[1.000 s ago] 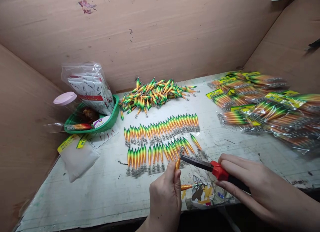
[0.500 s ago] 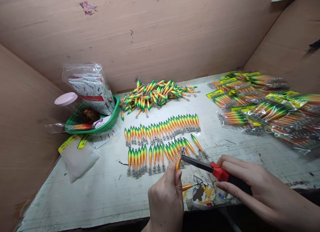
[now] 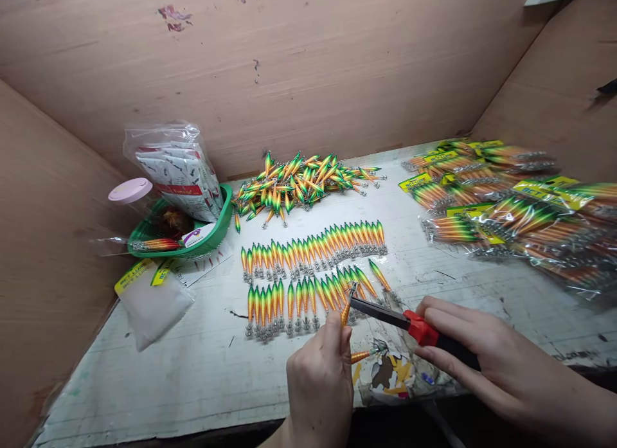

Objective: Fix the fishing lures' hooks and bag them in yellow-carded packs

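Note:
Between the thumb and finger of my left hand (image 3: 322, 377) is a fishing lure (image 3: 346, 313), its hooked end pointing up and away from me. My right hand (image 3: 472, 351) is closed round red-and-black pliers (image 3: 421, 329), whose jaws meet the lure at its hooks. A second orange lure (image 3: 361, 356) sticks out to the right of my left hand; whether that hand also holds it I cannot tell. Just beyond, lures lie side by side in a front row (image 3: 265, 303) and a back row (image 3: 313, 249), green ends away from me, hooks toward me.
A heap of loose lures (image 3: 303, 181) lies at the back. Bagged lures (image 3: 520, 210) are piled on the right. At the left stand a green basket (image 3: 212, 242) with packets and a lidded container, and a bag with a yellow label (image 3: 154, 306). Cardboard walls (image 3: 337, 69) enclose the table.
The view has shifted very slightly. Both hands stay nearly in place, with the pliers still at the lure's hooks and tilted a little differently.

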`<action>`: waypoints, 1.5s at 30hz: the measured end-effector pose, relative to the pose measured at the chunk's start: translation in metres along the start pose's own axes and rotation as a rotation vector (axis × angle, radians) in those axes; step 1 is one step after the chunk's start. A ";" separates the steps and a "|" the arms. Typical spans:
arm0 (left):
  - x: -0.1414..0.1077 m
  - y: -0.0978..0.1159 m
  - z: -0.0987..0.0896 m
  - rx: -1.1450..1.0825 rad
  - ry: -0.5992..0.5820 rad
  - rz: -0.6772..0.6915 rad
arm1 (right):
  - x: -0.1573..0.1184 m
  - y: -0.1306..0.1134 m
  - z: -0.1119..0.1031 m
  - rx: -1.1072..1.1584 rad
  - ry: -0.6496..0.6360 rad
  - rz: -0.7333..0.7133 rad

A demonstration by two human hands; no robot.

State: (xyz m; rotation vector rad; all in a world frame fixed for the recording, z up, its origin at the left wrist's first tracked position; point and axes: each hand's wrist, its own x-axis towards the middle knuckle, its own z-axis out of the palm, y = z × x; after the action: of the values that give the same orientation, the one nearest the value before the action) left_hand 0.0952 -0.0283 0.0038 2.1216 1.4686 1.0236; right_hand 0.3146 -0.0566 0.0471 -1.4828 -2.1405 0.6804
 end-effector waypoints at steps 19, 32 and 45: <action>0.003 -0.013 0.006 0.157 0.105 0.218 | 0.004 0.004 0.008 0.130 0.060 -0.021; 0.004 -0.006 0.000 0.119 0.018 0.169 | 0.004 0.001 0.006 0.225 0.039 0.016; 0.009 -0.001 -0.005 0.329 0.120 0.376 | 0.003 0.001 0.006 0.001 0.063 -0.080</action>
State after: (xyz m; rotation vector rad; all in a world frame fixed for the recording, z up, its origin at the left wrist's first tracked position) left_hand 0.0927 -0.0204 0.0093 2.6904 1.4004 1.1136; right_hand 0.3112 -0.0542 0.0421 -1.3912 -2.1391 0.5980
